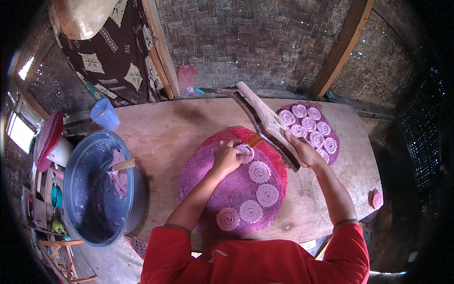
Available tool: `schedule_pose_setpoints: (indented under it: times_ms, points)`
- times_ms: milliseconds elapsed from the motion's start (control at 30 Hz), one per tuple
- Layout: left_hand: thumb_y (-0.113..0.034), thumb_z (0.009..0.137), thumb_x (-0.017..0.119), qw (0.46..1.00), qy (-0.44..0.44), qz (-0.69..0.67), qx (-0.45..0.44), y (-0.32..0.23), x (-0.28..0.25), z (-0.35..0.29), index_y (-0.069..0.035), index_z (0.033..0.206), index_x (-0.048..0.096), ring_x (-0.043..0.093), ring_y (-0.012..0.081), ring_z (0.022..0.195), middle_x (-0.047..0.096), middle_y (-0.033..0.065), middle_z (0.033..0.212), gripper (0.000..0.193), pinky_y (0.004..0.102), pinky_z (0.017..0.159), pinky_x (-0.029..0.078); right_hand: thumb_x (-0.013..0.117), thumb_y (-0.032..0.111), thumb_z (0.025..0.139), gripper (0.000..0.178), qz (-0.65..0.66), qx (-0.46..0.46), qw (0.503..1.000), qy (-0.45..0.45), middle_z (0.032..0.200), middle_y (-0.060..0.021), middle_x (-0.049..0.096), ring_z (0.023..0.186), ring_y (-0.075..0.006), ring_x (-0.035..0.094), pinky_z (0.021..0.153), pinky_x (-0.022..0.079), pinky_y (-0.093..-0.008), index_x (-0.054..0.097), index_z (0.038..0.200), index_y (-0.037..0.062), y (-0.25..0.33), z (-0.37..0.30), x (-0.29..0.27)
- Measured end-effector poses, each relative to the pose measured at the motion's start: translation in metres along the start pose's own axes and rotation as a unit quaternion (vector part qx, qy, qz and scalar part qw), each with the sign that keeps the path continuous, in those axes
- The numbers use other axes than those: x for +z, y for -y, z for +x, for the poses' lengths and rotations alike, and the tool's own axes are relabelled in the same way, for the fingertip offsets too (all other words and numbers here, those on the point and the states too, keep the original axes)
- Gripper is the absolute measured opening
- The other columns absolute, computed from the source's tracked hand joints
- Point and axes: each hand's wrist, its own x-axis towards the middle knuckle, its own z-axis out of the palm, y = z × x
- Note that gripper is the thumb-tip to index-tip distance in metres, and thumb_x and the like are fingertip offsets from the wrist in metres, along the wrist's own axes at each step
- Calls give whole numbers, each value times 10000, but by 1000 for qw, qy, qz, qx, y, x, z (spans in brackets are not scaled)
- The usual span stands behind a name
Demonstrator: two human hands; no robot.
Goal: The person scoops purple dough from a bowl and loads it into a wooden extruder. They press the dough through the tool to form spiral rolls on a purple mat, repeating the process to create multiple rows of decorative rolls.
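Note:
My right hand (pixel 304 150) is wrapped round a hinged wooden press (pixel 267 118), its two long boards tilted over a round purple mat (pixel 203 184). An amber-coloured tube (pixel 255 140) sticks out from the press toward a pale pink dough swirl (pixel 246 150). My left hand (pixel 228 158) is beside that swirl, fingers bent together at its edge; anything between them is hidden. More swirls, such as one pink coil (pixel 259 172), lie in a curve along the mat's right and lower side. A red layer (pixel 279 161) shows along the mat's upper right edge.
At the left stands a big grey-blue tub (pixel 71 189) with pink dough (pixel 118 177) and a wooden-handled tool (pixel 124 164). A blue plastic cup (pixel 105 114) is behind it. Another mat of swirls (pixel 309 124) lies right; a pink lump (pixel 376 199) sits at the table's right edge.

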Motion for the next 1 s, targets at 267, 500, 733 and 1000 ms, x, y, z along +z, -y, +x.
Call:
schedule_pose_setpoints:
  times_ms: [267, 500, 733, 1000]
  points:
    - [-362, 789, 744, 989, -44, -136, -20, -12, -38, 28, -117, 1102, 689, 516, 275, 1143, 583, 77, 1278, 401, 428, 990, 389, 437, 565, 981, 620, 25, -37, 999, 30, 706, -109, 651, 565, -176, 647, 508, 535, -298, 621, 1022, -26, 6, -32, -6]
    - [-704, 934, 316, 443, -52, -895, -8, -47, -108, 31, -73, 1112, 603, 588, 274, 1025, 643, 98, 1043, 716, 470, 973, 407, 414, 579, 981, 610, 38, 31, 976, 212, 930, -115, 651, 759, -172, 672, 557, 552, -287, 555, 1183, 21, 2, -67, 17]
    - [-531, 944, 492, 312, -95, -942, -75, -14, -54, 8, -151, 800, 505, 471, 145, 674, 482, -32, 706, 407, 355, 769, 398, 219, 693, 962, 701, -127, 153, 954, 223, 647, -18, 592, 506, -90, 572, 437, 471, -241, 605, 993, 108, 3, -52, 45]
    - [-493, 954, 472, 304, -80, -947, 61, -7, -53, -4, -160, 779, 504, 463, 127, 651, 478, -39, 686, 377, 344, 752, 400, 218, 675, 978, 728, -220, 145, 943, 203, 580, 1, 515, 470, -81, 505, 433, 427, -246, 628, 942, 75, 25, -62, 54]
